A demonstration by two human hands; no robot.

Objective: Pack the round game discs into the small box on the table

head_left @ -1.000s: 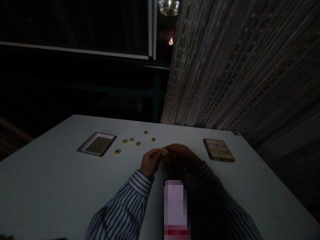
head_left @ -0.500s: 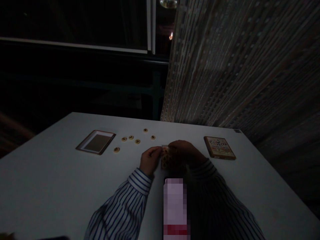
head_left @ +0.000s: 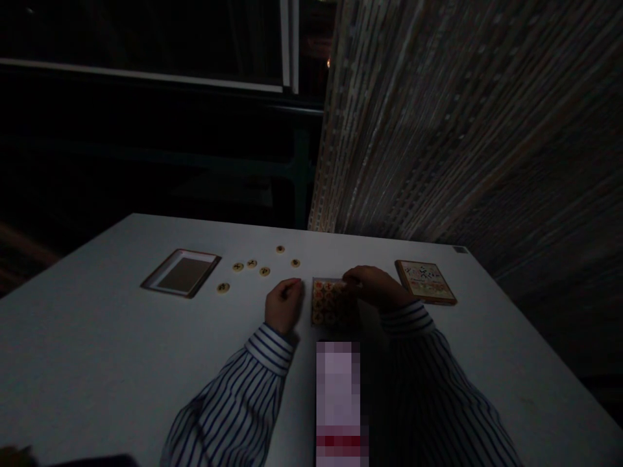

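Note:
A small clear case of round wooden pieces with characters (head_left: 325,305) lies flat on the white table, the pieces in rows. My right hand (head_left: 372,285) is at the case's upper right corner, fingers curled together; what they grip, if anything, is hidden. Just left of the case, my left hand (head_left: 283,306) rests with its fingers drawn together, apart from the case; whether something small is in them cannot be made out. Several loose round pieces (head_left: 264,272) lie beyond my left hand.
An open shallow box (head_left: 182,274) lies at the left of the white table (head_left: 121,363). A lid with printed characters (head_left: 426,281) lies at the right. A phone with a blurred screen (head_left: 338,395) is nearest me. A string curtain (head_left: 389,130) hangs behind.
My left hand has moved left, off the case, and my right hand has shifted right. More of the case and its rows of pieces now shows.

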